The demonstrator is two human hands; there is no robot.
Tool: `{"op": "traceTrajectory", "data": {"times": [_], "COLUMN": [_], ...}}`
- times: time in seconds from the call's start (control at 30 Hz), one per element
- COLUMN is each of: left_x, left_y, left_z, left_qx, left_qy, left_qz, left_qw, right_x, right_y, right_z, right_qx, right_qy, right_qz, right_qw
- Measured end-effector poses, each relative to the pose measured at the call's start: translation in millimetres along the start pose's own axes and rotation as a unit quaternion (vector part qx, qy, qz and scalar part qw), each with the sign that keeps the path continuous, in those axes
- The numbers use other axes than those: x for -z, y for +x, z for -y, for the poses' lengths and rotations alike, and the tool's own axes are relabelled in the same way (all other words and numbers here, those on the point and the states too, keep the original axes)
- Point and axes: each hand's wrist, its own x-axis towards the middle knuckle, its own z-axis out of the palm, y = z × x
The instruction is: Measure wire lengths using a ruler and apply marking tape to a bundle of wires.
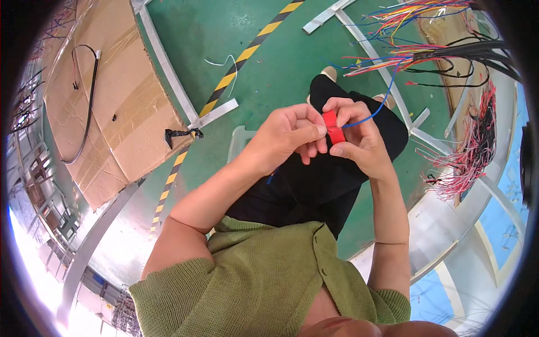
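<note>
Above my lap, my right hand (362, 135) is closed round a red ring-shaped piece, which looks like a roll of tape (336, 135). Its thumb presses the lower end and its fingers curl over the upper end. My left hand (297, 133) meets the roll's left side, thumb and forefinger pinched together at its edge. What sits in that pinch is too small to make out. A blue wire (370, 116) runs from the roll, past my right fingers, up to a bundle of coloured wires (387, 63) at the upper right. The wire's near end is hidden by my fingers.
Left stands a cardboard-covered surface (123, 95) with a black cable (92, 92) and a scrap of black tape (178, 135). Red and white wires (469, 146) hang at right. Metal frame bars (168, 62) and a striped floor line (247, 53) cross the green floor.
</note>
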Motion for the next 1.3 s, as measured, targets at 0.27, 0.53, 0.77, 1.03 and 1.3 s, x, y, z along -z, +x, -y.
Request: {"op": "traceTrajectory", "data": {"times": [0.27,0.53,0.77,1.03,1.3], "left_x": [12.3,14.4,14.7,27.6,28.9], "left_y": [3.6,10.3,-9.7,-18.3,-5.0], "left_z": [-8.0,16.8,29.0,6.5,0.1], "left_qx": [-0.153,-0.44,-0.341,-0.151,-0.391], "left_qy": [0.386,0.525,0.426,0.334,0.67], "left_qz": [0.039,-0.032,-0.067,0.003,-0.071], "left_qw": [0.909,0.728,0.835,0.93,0.627], "right_x": [-7.5,-20.6,-34.1,-35.7,-36.4], "right_y": [-1.2,-29.3,-50.6,11.4,7.2], "right_z": [18.0,8.2,36.7,-1.5,-8.8], "right_qx": [-0.05,-0.173,-0.115,-0.007,0.004], "right_qy": [-0.124,-0.023,0.045,0.004,-0.32], "right_qz": [-0.011,-0.065,-0.012,-0.026,-0.017], "right_qw": [0.991,0.982,0.992,1.0,0.947]}}
